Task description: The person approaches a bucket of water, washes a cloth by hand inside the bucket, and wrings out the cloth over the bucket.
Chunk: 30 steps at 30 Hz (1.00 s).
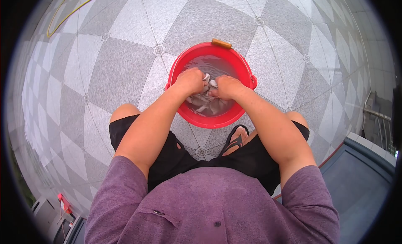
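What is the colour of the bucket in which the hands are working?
The bucket is red, seen best in the head view.

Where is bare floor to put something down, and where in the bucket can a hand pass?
Bare floor lies left of the red bucket, toward the yellow hose, and to its right. Inside, open water shows between the hands and far rim. Crowded: left hand, right hand and cloth mid-bucket; sandal by the near rim.
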Each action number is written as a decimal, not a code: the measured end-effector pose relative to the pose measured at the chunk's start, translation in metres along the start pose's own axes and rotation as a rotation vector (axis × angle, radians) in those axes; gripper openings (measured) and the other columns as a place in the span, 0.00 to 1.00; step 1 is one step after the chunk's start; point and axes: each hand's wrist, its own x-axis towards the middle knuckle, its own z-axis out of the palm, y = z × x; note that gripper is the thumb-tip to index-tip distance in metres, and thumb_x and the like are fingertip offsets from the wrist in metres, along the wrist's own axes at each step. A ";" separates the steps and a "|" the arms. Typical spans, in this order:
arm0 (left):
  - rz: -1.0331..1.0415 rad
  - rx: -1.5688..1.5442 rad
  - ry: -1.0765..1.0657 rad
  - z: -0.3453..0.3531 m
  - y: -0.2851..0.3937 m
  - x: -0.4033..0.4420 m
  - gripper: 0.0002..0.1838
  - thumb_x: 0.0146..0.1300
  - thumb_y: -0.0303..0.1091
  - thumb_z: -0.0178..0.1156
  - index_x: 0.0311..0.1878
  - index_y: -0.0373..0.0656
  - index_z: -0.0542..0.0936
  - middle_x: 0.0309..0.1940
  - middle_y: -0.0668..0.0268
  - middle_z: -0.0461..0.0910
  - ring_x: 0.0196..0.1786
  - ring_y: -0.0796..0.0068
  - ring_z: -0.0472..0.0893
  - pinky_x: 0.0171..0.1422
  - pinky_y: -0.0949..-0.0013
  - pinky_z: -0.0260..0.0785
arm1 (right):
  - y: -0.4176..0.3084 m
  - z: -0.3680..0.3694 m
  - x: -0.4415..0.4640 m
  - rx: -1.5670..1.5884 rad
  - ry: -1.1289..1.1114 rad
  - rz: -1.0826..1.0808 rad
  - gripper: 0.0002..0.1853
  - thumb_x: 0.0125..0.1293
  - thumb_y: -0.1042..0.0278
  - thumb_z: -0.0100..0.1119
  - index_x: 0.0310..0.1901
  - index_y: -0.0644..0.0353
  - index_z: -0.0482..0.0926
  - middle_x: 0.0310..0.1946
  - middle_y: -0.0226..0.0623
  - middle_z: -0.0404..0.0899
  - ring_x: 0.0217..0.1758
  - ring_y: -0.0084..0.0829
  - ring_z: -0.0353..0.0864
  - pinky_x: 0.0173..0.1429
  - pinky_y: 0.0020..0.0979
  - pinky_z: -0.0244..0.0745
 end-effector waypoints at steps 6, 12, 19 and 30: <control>-0.026 -0.098 -0.053 0.025 -0.020 0.010 0.16 0.68 0.45 0.65 0.53 0.48 0.88 0.48 0.45 0.87 0.53 0.47 0.86 0.61 0.50 0.76 | 0.025 0.037 0.033 0.101 0.129 -0.027 0.23 0.70 0.54 0.63 0.58 0.62 0.79 0.55 0.57 0.84 0.62 0.55 0.81 0.67 0.50 0.74; -0.262 -0.298 -0.253 0.047 -0.029 0.013 0.20 0.69 0.45 0.61 0.56 0.42 0.86 0.52 0.42 0.85 0.56 0.44 0.85 0.62 0.49 0.76 | 0.027 0.057 0.052 0.123 0.164 0.131 0.23 0.70 0.66 0.52 0.64 0.64 0.76 0.57 0.58 0.83 0.63 0.58 0.82 0.68 0.52 0.75; -0.452 -0.769 -0.002 0.058 -0.025 0.011 0.23 0.74 0.43 0.56 0.58 0.33 0.84 0.53 0.43 0.85 0.57 0.48 0.85 0.63 0.53 0.73 | 0.036 0.121 0.088 1.025 0.272 0.462 0.25 0.73 0.67 0.45 0.68 0.68 0.73 0.58 0.60 0.82 0.60 0.55 0.84 0.66 0.50 0.78; -0.740 -1.730 -0.048 0.080 -0.026 0.035 0.32 0.81 0.54 0.47 0.76 0.40 0.69 0.70 0.49 0.75 0.73 0.51 0.73 0.77 0.49 0.64 | -0.041 0.040 0.017 2.051 0.547 -0.019 0.17 0.77 0.65 0.58 0.61 0.65 0.80 0.50 0.39 0.86 0.46 0.34 0.87 0.52 0.33 0.82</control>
